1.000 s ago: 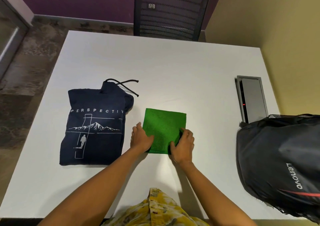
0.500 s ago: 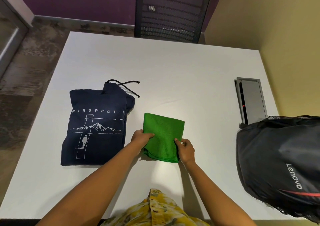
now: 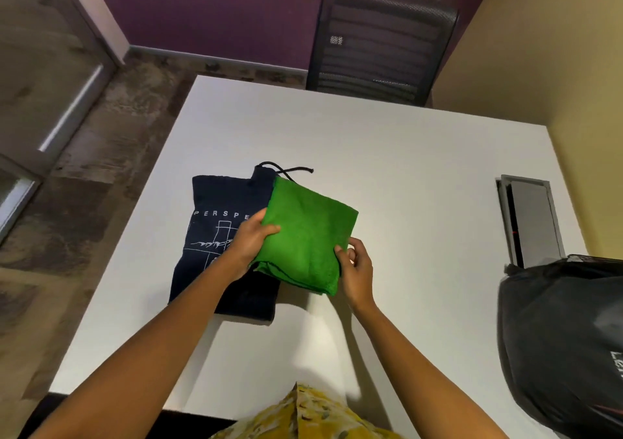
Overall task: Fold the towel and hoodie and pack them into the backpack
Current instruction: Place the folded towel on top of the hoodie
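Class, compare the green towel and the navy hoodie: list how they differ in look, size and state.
The green towel is plain; the navy hoodie carries white print. The towel's folded bundle is smaller than the hoodie's. The towel is held between the left hand and right hand; the hoodie lies on the table. Both are folded.

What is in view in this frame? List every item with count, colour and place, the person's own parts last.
towel: 1, green, folded, held above the table, overlapping the hoodie's right edge in view
hoodie: 1, navy with white print, folded, left part of table
backpack: 1, black, right edge of table
table: 1, white, centre
hatch: 1, grey, set in the table's right side
chair: 1, black mesh, beyond the table's far edge
shirt: 1, yellow patterned, bottom edge
left hand: 1, grips the towel's left edge
right hand: 1, pinches the towel's right edge
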{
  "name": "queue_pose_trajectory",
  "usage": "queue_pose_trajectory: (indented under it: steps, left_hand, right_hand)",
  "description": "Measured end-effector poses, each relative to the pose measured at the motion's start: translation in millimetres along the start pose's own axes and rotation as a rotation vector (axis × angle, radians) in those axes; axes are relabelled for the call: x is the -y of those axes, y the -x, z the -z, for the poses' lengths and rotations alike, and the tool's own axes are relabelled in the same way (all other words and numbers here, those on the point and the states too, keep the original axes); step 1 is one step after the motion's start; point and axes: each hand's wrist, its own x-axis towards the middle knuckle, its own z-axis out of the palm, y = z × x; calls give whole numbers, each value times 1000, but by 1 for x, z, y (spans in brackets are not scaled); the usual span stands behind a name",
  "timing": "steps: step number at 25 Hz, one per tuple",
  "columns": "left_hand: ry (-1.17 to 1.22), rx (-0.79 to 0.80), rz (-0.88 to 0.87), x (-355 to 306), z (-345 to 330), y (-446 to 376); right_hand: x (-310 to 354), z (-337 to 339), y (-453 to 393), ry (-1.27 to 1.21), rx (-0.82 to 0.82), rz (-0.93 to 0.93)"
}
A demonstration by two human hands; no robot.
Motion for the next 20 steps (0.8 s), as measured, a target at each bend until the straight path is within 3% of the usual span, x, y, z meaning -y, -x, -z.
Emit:
queue_pose_trajectory:
  steps: [4,7,12,16,18,20]
  left_hand:
    - [96,-121,-31,-5,71,9]
    - [165,-166,15,4,113,9]
    - [-242,-373,268,54,147,-3]
    - [-318,-493,312,56,143,-9]
    - [-619,-585,227,50,131,-1]
    - [-834,-575,-71,49,108,9]
  right_hand:
    - [24,-51,1,-55,181,93]
    - [23,-79,1,7,227,91]
    - [-12,-98,-2,358,316,-244]
    - [-17,-99,-2,349,247,-213]
    - [-19,-102,-4,334,265,-234]
    - [-23,-109,-6,329,297,-257]
